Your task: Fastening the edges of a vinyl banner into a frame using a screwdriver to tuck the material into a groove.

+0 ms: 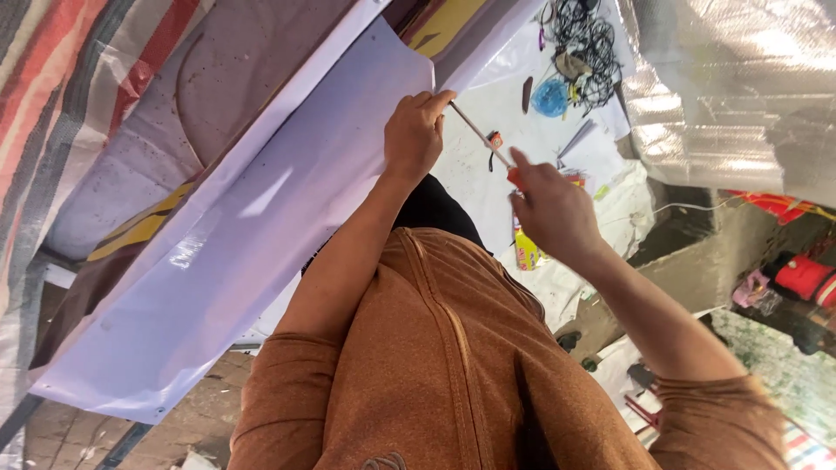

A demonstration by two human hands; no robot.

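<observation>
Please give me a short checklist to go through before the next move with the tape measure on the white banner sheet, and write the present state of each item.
1. Left hand pins the tape's end at the edge of the white banner sheet: ok.
2. Right hand grips the tape measure case: ok, the case is mostly hidden.
3. Tape runs straight between the hands: ok.
4. Sheet lies flat under the tape: ok near the hands; further along, cannot tell.
5. Tape marks readable: cannot tell, too small.
6. Cables and blue object stay away from the tape: ok.
</observation>
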